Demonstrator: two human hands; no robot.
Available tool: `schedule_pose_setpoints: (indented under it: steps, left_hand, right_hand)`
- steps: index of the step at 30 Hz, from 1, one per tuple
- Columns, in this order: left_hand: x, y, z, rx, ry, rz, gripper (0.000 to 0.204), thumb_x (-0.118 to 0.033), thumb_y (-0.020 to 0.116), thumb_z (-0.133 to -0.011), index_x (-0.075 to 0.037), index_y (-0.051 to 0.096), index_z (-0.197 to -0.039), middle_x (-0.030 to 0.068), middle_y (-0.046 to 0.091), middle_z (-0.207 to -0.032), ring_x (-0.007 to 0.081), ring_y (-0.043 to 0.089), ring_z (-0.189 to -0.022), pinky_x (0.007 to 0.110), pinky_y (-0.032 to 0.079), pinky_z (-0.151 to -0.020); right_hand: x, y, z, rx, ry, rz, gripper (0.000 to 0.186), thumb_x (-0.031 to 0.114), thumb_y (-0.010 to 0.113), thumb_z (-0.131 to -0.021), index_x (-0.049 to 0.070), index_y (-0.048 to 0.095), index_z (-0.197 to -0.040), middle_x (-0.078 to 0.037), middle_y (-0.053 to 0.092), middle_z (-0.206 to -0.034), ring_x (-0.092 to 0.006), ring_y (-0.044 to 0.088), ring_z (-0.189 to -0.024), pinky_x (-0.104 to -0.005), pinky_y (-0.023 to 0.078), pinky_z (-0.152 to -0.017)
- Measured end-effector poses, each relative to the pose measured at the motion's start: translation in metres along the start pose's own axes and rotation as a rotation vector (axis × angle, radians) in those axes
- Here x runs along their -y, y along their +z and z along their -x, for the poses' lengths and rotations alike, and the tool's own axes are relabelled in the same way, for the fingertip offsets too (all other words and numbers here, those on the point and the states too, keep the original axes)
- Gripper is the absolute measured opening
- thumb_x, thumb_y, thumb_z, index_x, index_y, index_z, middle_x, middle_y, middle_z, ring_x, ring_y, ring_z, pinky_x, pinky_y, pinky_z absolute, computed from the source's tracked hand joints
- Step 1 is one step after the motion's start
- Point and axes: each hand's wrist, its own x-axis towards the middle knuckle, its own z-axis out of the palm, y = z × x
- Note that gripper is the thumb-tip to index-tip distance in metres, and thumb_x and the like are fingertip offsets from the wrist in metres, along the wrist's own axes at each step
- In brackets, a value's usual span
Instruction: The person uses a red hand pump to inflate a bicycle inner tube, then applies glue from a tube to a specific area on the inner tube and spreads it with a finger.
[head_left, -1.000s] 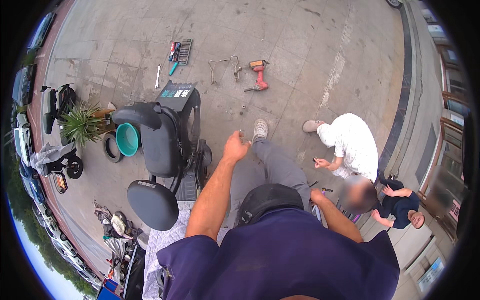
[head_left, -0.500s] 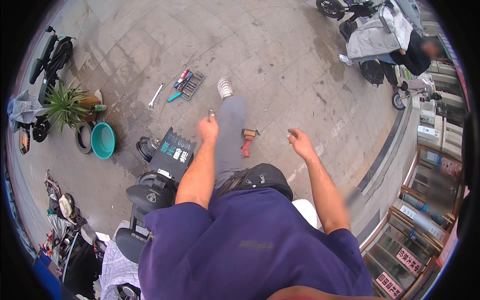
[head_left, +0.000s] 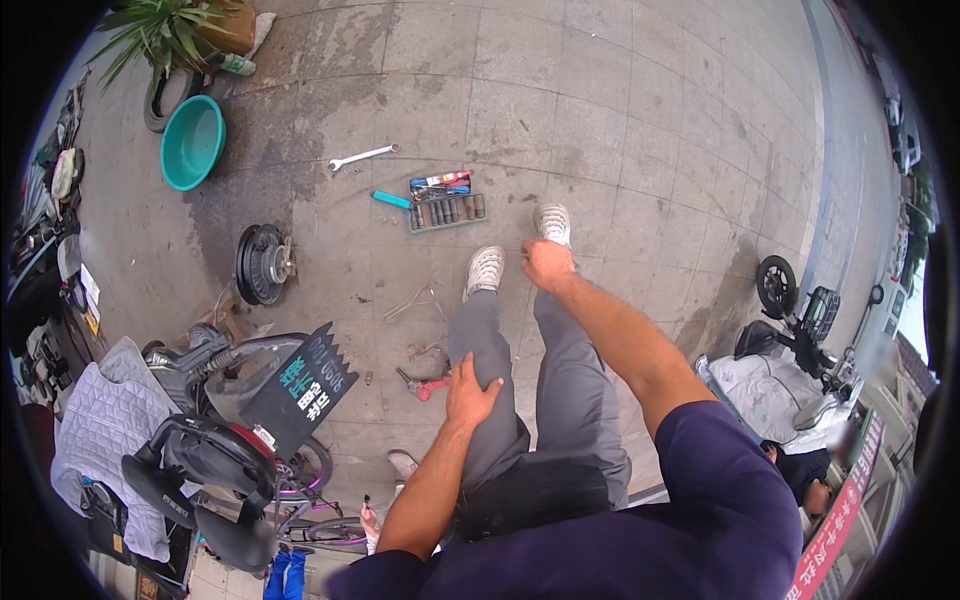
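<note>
Head view: socket tray (head_left: 450, 226) lies forward-left of the right hand (head_left: 548, 263).

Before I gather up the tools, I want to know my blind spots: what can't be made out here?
All in the head view:
- The red power tool's rear end: behind the left hand and trouser leg.
- What, if anything, the right hand holds: its back hides the grip.
- The dark item at another person's hand: too small.
- The spiky plant's top: cut off by the upper edge.
</note>
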Motion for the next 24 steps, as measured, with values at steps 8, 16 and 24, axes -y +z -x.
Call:
schedule_pose_setpoints:
  steps: [8,16,24]
  left_hand:
    - [0.066,0.116,0.023,-0.518,-0.930,1.249,0.065,-0.029,0.049,-0.110,-0.008,0.018,-0.164,0.0215,0.068,-0.122,0.0222,0.068,-0.096,0.036,0.055,-0.088]
    - [0.076,0.205,0.047,-0.806,-1.353,1.306,0.070,-0.029,0.050,-0.108,-0.013,0.013,-0.166,0.0173,0.073,-0.102,0.0122,0.049,-0.051,0.035,0.059,-0.077]
    - [-0.106,0.326,0.050,-0.270,-0.999,1.791,0.073,-0.053,0.043,-0.108,-0.001,0.035,-0.158,0.0207,0.050,-0.153,0.0292,0.043,-0.146,0.040,0.034,-0.118]
  right_hand:
    - [0.075,0.119,-0.342,-0.027,-0.411,0.360,0.024,0.025,0.063,-0.092,0.008,0.073,-0.107,-0.015,0.071,-0.112,-0.0356,0.070,-0.107,-0.0477,0.057,-0.091]
    - [0.114,0.156,-0.406,0.190,-0.554,0.821,0.025,0.013,0.061,-0.094,0.009,0.073,-0.115,-0.016,0.075,-0.117,-0.0346,0.072,-0.111,-0.0454,0.059,-0.092]
    - [0.140,0.089,-0.339,0.029,-0.770,0.935,0.020,0.013,0.058,-0.092,0.007,0.069,-0.107,-0.021,0.075,-0.104,-0.0415,0.073,-0.097,-0.0513,0.059,-0.083]
